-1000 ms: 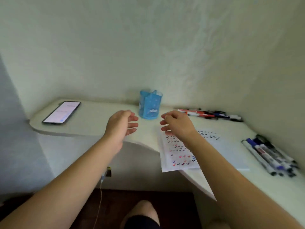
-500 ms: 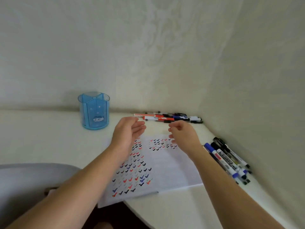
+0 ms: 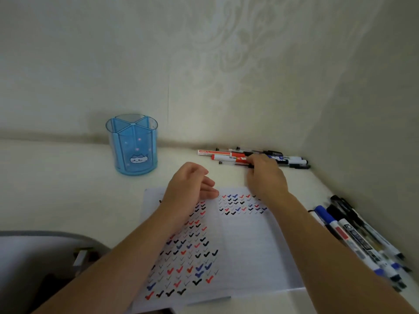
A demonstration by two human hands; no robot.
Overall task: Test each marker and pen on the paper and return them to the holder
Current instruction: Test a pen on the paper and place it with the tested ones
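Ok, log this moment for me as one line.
right hand: fingers on pens at back, grip unclear | left hand: relaxed over paper, holding nothing | holder: empty | markers at right: lying flat

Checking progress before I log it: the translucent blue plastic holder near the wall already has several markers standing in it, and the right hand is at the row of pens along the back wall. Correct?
Not quite. In the head view the translucent blue plastic holder stands empty; no markers are in it. The right hand is indeed at the row of pens along the back wall.
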